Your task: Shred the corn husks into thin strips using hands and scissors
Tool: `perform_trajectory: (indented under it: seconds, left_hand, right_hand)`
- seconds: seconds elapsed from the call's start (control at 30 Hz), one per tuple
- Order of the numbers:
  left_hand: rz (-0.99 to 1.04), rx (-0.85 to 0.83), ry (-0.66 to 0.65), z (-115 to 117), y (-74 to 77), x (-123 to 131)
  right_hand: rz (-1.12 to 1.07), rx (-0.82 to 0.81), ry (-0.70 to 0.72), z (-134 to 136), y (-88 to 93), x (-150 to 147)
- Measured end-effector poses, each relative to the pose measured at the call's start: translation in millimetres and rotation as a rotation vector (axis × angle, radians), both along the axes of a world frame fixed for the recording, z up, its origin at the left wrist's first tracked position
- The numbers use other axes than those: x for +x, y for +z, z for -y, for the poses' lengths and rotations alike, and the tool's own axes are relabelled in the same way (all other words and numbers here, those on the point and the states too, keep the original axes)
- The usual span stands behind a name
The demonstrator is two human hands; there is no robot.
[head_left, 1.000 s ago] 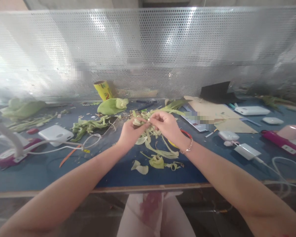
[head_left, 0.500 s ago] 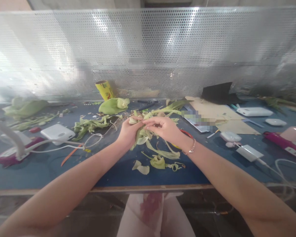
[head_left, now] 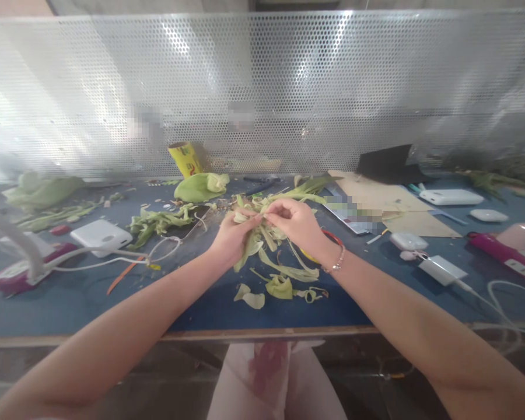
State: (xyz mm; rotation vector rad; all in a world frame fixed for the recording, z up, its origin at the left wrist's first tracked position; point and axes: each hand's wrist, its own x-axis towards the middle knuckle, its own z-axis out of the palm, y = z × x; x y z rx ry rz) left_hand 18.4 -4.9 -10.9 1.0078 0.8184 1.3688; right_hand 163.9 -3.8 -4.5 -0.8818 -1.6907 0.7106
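Note:
Both my hands meet over a loose bunch of pale green leaf strips (head_left: 269,238) in the middle of the blue table. My left hand (head_left: 235,234) is closed around part of the bunch, thumb on top. Against its thumb tip, my right hand (head_left: 294,224) pinches at the same strips with thumb and forefinger. Exactly what lies between the fingertips is too small to make out. Nearer me lie torn leaf pieces (head_left: 280,287) and a curled pale piece (head_left: 250,297). Beyond my hands sits a folded green leaf bundle (head_left: 201,186).
A yellow tube (head_left: 186,160) leans by the perforated metal screen (head_left: 262,76). To the left are wilted leaves (head_left: 161,221), a white box-shaped device (head_left: 101,236) and cables. A phone (head_left: 352,216), brown cardboard (head_left: 420,224), a charger (head_left: 443,271) and a magenta power strip (head_left: 507,256) lie right.
My right hand has lifted its knuckles slightly and drawn its thumb and forefinger into a tighter pinch. My left hand stays on the bunch, nearly unmoved.

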Motion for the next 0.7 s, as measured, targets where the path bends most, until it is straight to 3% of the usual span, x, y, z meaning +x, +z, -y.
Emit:
perform_trajectory:
  seconds: [0.2, 0.7]
  left_hand:
    - [0.019, -0.055, -0.005, -0.6, -2.1, -0.3]
    - [-0.020, -0.032, 0.039, 0.3, -1.5, 1.2]
  right_hand:
    - [0.185, 0.174, -0.076, -4.1, -2.6, 2.9]
    - [0.311, 0.222, -0.081, -5.6, -7.0, 2.2]
